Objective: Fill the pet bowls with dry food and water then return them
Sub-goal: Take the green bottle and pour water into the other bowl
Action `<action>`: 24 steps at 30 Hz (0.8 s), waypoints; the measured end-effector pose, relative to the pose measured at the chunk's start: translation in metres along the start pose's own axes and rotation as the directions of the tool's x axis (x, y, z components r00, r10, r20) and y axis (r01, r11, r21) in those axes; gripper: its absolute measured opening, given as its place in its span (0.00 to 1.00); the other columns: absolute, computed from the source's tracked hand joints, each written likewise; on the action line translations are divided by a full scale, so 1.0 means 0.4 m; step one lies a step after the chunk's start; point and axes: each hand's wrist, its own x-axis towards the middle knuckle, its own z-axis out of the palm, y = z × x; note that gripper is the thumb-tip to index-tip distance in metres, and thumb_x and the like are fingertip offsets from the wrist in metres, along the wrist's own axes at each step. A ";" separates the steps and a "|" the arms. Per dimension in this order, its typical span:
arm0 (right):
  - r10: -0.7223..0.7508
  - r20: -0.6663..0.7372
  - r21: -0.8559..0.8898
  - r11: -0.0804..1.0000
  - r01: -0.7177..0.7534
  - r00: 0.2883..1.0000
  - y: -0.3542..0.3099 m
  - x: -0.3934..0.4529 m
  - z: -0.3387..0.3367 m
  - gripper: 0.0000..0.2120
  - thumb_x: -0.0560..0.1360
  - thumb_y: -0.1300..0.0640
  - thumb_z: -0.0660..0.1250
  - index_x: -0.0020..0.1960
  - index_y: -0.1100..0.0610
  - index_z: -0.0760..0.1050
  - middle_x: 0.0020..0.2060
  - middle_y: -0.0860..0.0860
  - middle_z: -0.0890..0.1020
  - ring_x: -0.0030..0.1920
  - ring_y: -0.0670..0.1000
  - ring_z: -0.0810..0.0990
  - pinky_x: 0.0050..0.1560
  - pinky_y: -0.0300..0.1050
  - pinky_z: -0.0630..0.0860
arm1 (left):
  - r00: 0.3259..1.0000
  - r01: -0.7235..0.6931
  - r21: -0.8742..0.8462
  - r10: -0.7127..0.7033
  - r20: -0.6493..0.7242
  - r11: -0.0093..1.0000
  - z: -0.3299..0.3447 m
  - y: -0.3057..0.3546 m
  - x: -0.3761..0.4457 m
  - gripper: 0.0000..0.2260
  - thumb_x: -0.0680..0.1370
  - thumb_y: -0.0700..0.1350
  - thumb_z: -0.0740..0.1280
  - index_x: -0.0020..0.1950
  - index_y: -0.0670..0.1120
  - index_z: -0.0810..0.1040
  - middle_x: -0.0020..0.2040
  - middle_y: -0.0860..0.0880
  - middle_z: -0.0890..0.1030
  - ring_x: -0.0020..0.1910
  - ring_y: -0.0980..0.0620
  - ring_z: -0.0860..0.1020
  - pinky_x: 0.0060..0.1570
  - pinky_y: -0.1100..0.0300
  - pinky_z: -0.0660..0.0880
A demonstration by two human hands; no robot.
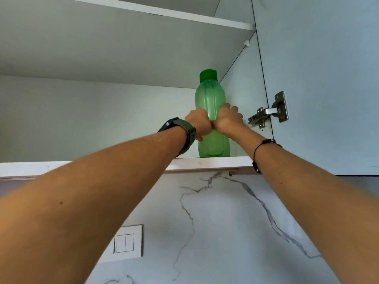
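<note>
Gripping bottle [211,99] waist, your left hand [199,125] and right hand [227,119] wrap it; bottle upright on shelf [205,162], hinge [266,113] near right, door [328,78] open.

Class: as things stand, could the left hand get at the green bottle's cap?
Probably yes. The left hand grips the bottle at its waist, and the cap stands uncovered above, under the upper shelf.

The bottle [211,103] stands at the shelf's [205,162] right end, close by the cabinet's side wall [242,89]. Leftward, the shelf lies open. An upper shelf [123,48] sits just over the cap.
</note>
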 end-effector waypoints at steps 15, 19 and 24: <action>-0.008 0.404 -0.495 0.839 0.226 0.915 0.085 0.023 0.036 0.15 0.75 0.65 0.66 0.61 0.63 0.75 0.45 0.55 0.73 0.44 0.53 0.72 0.33 0.39 0.70 | 0.900 -0.218 0.465 -0.007 0.436 0.858 0.111 0.006 0.040 0.18 0.80 0.35 0.57 0.70 0.38 0.67 0.69 0.39 0.71 0.58 0.42 0.72 0.54 0.56 0.71; 0.030 0.510 -0.480 0.839 0.255 0.860 0.101 0.020 0.049 0.20 0.79 0.65 0.59 0.70 0.61 0.66 0.34 0.51 0.66 0.35 0.50 0.68 0.33 0.38 0.66 | 0.878 -0.241 0.527 -0.049 0.476 0.815 0.121 0.000 0.050 0.21 0.79 0.32 0.51 0.73 0.35 0.61 0.74 0.38 0.63 0.53 0.50 0.61 0.52 0.56 0.69; 0.047 0.503 -0.433 0.878 0.204 0.863 0.099 0.008 0.048 0.17 0.79 0.66 0.56 0.67 0.63 0.68 0.42 0.55 0.69 0.41 0.53 0.69 0.38 0.43 0.67 | 0.888 -0.183 0.495 -0.074 0.455 0.849 0.104 0.003 0.025 0.21 0.79 0.32 0.50 0.73 0.35 0.60 0.71 0.39 0.66 0.53 0.52 0.58 0.58 0.54 0.66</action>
